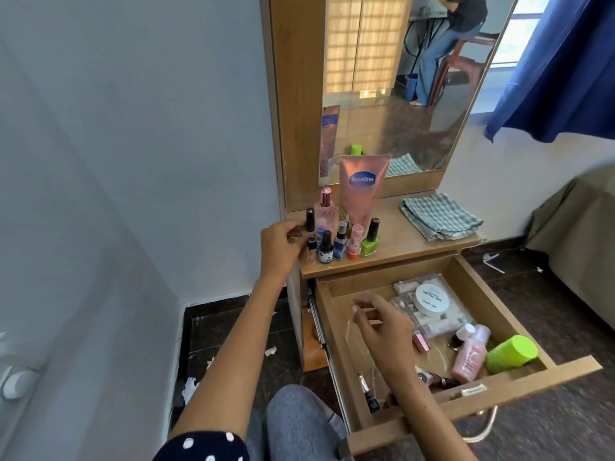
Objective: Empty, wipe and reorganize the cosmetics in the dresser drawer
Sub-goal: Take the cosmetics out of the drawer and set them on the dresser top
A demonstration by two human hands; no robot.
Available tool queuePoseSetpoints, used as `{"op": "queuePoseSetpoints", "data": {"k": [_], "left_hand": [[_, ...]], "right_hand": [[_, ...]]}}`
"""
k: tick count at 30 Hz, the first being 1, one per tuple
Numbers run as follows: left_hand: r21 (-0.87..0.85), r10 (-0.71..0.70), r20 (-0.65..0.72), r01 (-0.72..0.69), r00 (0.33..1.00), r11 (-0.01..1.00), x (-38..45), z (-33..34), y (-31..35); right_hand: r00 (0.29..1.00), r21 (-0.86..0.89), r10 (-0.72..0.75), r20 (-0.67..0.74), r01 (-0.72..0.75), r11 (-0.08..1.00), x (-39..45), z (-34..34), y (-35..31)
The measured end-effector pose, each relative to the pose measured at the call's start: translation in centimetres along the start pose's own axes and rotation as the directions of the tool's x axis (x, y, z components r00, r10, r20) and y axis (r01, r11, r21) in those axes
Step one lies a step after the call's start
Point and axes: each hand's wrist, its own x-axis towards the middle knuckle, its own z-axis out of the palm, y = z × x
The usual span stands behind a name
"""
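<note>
Left hand [283, 242] pinches a black-capped bottle [310, 221] on the dresser top [399, 244]; right hand [382, 322] hovers loose-fingered over the drawer [499, 390]

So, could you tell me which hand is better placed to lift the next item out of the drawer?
Probably the right hand: it hovers open inside the drawer, near the round white tub. The left hand is up on the dresser top, gripping a small black-capped bottle.
</note>
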Motion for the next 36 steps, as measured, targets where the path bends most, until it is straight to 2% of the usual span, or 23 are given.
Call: {"op": "queuePoseSetpoints", "data": {"k": [4, 6, 9, 11, 14, 16, 17, 18, 20, 22, 25, 28, 34, 36], "left_hand": [[-0.049, -0.039, -0.015, 0.039, 0.999, 0.998, -1.1, -0.4, -0.8], [-0.091, -0.06, -0.132, 0.048, 0.989, 0.995, -3.1, -0.6, -1.1], [-0.095, -0.016, -0.317, -0.015, 0.948, 0.995, -7.6, -0.5, -0.9], [-0.065, 0.031, -0.342, -0.056, 0.939, 0.996, -10.7, 0.0, -0.3], [-0.038, 0.077, -0.18, -0.085, 0.981, 0.996, -14.4, 1.2, 1.1], [0.021, 0.145, 0.04, -0.146, 0.989, 0.989, -15.5, 2.1, 1.8], [0.073, 0.186, 0.176, -0.201, 0.967, 0.977, -15.6, 2.6, 2.2], [0.125, 0.215, 0.324, -0.267, 0.921, 0.956, -15.4, 3.1, 2.5], [0.198, 0.196, 0.597, -0.379, 0.778, 0.904, -14.9, 4.0, 3.4], [0.224, 0.105, 0.763, -0.412, 0.638, 0.883, -14.3, 4.7, 4.2], [0.146, 0.062, 0.864, -0.366, 0.5, 0.919, -13.8, 5.6, 4.5], [0.096, 0.027, 0.901, -0.26, 0.434, 0.961, -14.0, 6.3, 4.0], [0.117, -0.004, 0.899, -0.232, 0.437, 0.966, -14.8, 6.8, 4.3], [0.113, 0.028, 0.883, -0.269, 0.469, 0.956, -15.2, 6.7, 4.5]], "right_hand": [[1.0, 0.001, 0.011, -0.011, -0.011, 1.0, 0.0, 0.0, 0.1], [1.0, 0.012, 0.03, -0.008, -0.03, 0.999, 0.1, -0.1, 0.2], [0.998, -0.007, 0.054, 0.012, -0.054, 0.999, 0.5, -1.5, 0.4], [0.997, -0.095, 0.043, 0.057, -0.037, 0.995, 0.8, -3.4, 1.0], [0.994, -0.273, 0.057, 0.09, -0.03, 0.962, 0.9, -6.4, 2.9], [0.995, -0.344, 0.082, 0.06, -0.057, 0.937, 0.7, -7.9, 4.0], [0.996, -0.358, 0.086, 0.035, -0.068, 0.931, 0.6, -8.3, 4.1], [0.996, -0.364, 0.084, 0.013, -0.074, 0.928, 0.6, -8.5, 4.1], [0.997, -0.367, 0.081, 0.003, -0.074, 0.927, 0.5, -8.2, 3.9], [0.993, -0.375, 0.103, 0.054, -0.076, 0.924, 0.6, -7.5, 3.9], [0.985, -0.36, 0.146, 0.093, -0.104, 0.927, 0.6, -7.2, 4.7], [0.983, -0.29, 0.175, 0.06, -0.151, 0.945, 0.7, -7.3, 4.9], [0.979, -0.261, 0.193, 0.069, -0.169, 0.95, 0.7, -7.4, 4.9], [0.976, -0.261, 0.205, 0.072, -0.18, 0.948, 0.7, -7.3, 5.0]]}}
